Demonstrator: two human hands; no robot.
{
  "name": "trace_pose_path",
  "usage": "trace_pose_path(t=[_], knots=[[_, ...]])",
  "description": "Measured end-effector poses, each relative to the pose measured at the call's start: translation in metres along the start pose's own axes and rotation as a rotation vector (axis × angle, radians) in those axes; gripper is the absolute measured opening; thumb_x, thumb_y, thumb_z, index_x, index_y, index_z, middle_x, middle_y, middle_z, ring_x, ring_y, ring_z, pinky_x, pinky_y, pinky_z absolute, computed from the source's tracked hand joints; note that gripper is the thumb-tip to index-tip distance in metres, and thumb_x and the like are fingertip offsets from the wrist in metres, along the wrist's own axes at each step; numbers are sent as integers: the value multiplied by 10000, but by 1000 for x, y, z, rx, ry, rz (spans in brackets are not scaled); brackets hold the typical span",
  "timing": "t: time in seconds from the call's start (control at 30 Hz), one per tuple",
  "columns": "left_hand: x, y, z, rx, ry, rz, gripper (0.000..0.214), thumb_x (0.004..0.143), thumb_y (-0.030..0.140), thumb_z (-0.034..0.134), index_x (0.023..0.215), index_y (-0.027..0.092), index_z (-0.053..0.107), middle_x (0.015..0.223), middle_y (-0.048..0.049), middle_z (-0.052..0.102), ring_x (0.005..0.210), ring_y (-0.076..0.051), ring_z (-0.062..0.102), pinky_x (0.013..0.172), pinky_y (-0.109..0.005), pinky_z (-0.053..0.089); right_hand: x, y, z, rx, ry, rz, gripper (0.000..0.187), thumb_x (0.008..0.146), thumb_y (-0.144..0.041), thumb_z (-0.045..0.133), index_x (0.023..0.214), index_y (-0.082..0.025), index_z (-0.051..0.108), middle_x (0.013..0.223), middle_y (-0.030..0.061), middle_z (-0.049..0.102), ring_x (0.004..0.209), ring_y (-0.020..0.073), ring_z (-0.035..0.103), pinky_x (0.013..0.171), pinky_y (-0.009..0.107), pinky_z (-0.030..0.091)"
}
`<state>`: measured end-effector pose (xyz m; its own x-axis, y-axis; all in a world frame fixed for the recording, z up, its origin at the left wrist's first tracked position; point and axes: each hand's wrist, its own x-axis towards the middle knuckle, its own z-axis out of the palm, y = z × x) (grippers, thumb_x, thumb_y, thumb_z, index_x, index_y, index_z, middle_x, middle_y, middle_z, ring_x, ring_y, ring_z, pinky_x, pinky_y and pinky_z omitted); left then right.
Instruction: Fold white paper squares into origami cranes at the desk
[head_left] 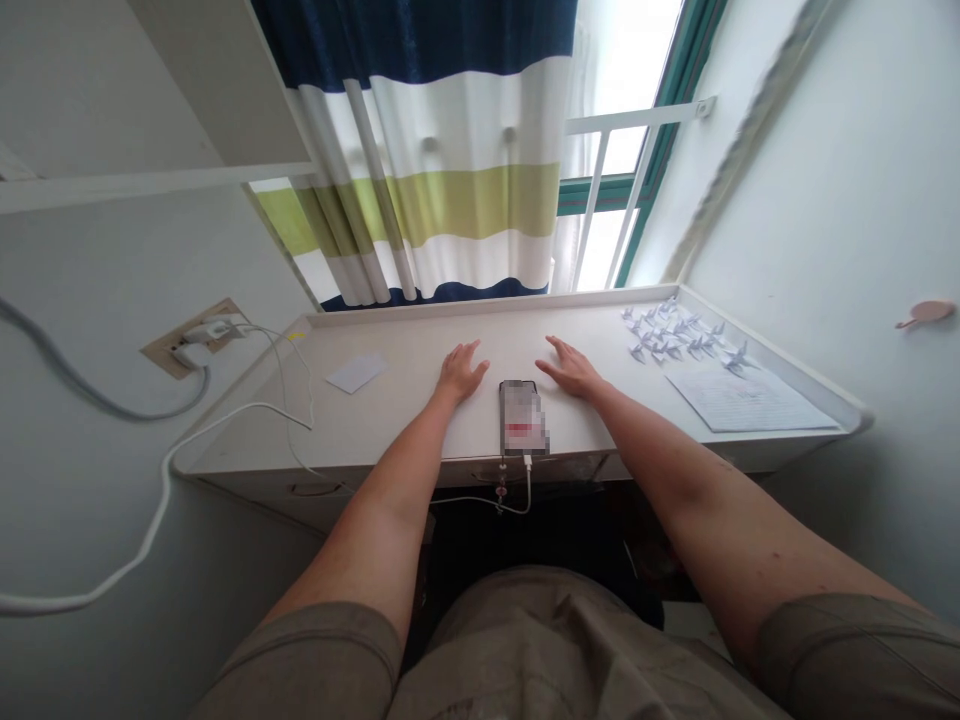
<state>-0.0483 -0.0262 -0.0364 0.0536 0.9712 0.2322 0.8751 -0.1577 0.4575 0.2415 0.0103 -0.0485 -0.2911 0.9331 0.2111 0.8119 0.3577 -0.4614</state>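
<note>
My left hand [460, 373] rests on the white desk [405, 400], fingers apart and holding nothing. Across from it, my right hand [568, 367] also lies open on the desktop with its thumb toward the left. Between and slightly nearer to me than both hands is a smartphone [523, 418], its screen blurred out. A white charging cable [528, 480] is plugged into the phone's near end, and a beaded strap [502, 488] hangs beside it over the desk edge. Neither hand touches the phone.
Several folded paper cranes [679, 330] stand at the back right, behind a stack of paper sheets [750, 398]. Left of my left hand lies a small white paper [355, 373]. Cords run from a wall socket [196, 340] over the desk's left side. A striped curtain [465, 200] hangs behind.
</note>
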Motion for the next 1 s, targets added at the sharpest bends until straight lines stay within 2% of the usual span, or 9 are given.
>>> trace_pose_path(t=[0.17,0.3,0.4,0.5,0.63,0.7,0.8,0.87,1.0], knots=[[-11,-6,0,-30,105,148,652,994,426,568,1604,206,495,1623,-133,585,1576,-327,457,1341,-527,317,4,7,1,36,-1,-139,869,1000,-705,525,1709,-236,344,1791,154,360,1654,390,339,1346,627,254],[-16,-22,-9,-78,171,125,648,961,356,593,1583,203,495,1527,-145,651,1464,-326,555,1286,-531,406,15,0,1,97,6,-193,810,1016,-633,534,1701,-233,368,1783,156,373,1654,376,340,1330,627,286],[-13,-48,-25,-53,198,82,563,970,322,571,1517,190,555,1501,-148,664,1441,-305,576,1291,-492,415,39,-21,6,91,-61,-296,754,1016,-533,577,1681,-216,419,1760,151,420,1642,363,368,1331,595,302],[-15,-88,-44,14,247,-22,570,945,314,603,1494,168,571,1526,-177,634,1476,-328,545,1308,-517,402,74,-53,19,77,-169,-429,730,991,-440,636,1667,-235,452,1744,129,455,1651,366,352,1338,617,277],[-34,-143,-66,137,279,-206,631,928,297,619,1528,125,531,1648,-216,520,1585,-359,436,1360,-552,306,123,-103,53,67,-297,-565,697,990,-360,649,1656,-243,479,1732,112,479,1625,353,407,1326,621,309],[-47,-159,-74,170,223,-279,661,945,338,619,1553,105,505,1694,-234,467,1625,-379,380,1373,-553,265,143,-130,76,68,-353,-628,674,1005,-366,649,1649,-243,495,1716,116,501,1609,350,435,1323,614,326],[-62,-166,-81,199,150,-417,701,997,445,585,1589,87,474,1738,-246,404,1653,-416,319,1375,-589,216,165,-173,115,72,-429,-737,672,1022,-392,642,1655,-218,494,1719,130,493,1610,346,436,1331,592,325],[-66,-165,-83,207,153,-520,669,1026,455,559,1577,81,498,1734,-246,410,1653,-425,313,1376,-602,188,176,-199,138,67,-466,-818,674,1025,-396,636,1652,-189,500,1721,142,487,1610,346,435,1334,579,324],[-67,-159,-83,191,216,-524,535,1040,405,587,1490,118,608,1654,-207,530,1580,-399,421,1350,-565,270,189,-232,166,60,-483,-961,549,1028,-386,614,1542,-195,643,1622,139,609,1512,362,548,1280,570,392]])
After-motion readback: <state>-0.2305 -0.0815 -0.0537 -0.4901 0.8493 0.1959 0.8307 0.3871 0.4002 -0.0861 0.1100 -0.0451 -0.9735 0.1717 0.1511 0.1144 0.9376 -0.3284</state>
